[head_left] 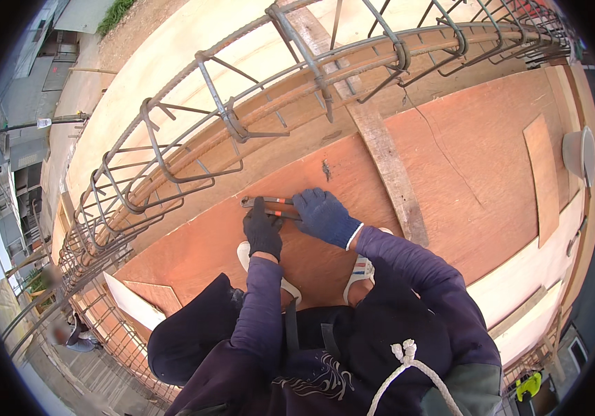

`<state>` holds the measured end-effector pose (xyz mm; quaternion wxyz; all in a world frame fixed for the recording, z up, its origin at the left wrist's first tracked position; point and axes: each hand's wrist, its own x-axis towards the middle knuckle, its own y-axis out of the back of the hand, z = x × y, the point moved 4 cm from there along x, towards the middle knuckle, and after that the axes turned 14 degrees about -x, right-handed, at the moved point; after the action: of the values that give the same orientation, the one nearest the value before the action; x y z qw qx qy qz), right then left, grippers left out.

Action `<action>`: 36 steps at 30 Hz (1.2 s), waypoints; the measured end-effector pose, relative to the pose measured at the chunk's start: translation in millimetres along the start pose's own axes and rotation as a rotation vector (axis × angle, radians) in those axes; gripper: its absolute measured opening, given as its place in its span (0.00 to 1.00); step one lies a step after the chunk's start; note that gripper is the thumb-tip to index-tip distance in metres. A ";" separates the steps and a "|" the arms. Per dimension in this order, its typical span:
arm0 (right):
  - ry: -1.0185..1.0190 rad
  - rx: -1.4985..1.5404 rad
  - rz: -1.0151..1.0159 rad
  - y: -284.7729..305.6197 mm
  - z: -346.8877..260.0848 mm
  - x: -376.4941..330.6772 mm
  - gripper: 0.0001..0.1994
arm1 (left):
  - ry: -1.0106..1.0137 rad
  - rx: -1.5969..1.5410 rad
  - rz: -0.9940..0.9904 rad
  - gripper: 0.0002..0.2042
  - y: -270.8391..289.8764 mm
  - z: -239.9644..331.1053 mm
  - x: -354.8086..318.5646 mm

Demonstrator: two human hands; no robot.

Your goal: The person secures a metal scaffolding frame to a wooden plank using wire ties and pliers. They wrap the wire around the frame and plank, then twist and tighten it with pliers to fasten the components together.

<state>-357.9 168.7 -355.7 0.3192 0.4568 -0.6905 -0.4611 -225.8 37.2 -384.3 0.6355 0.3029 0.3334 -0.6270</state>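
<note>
A pair of pincers (pixel 278 200) with black and orange handles is held in front of me, above the reddish plywood. My right hand (pixel 325 213), in a blue knit glove with a white cuff, is closed round the handle ends. Dark-gloved, my left hand (pixel 263 230) grips the pincers near their metal head, which points left. The two handles stand a little apart between my hands. Just beyond them runs a long cage of steel reinforcing bars (pixel 231 125) with bent stirrups, and neither hand touches it.
I am squatting on the plywood sheet (pixel 450 159). A wooden plank (pixel 387 166) crosses it on the right, near a loose thin wire (pixel 443 142). Farther right are a plywood strip (pixel 542 180) and a pale bucket (pixel 577 152). Another person (pixel 79 333) is at lower left.
</note>
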 end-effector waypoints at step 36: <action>-0.683 0.425 -0.050 172.5 302.0 -116.0 0.30 | -0.975 1.204 -1.094 0.28 -391.9 -74.2 -69.7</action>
<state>-632.4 407.4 -309.9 -0.0412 0.3497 -0.8256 -0.4409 -620.0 126.4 -359.4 0.0598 0.0864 -0.2524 -0.9619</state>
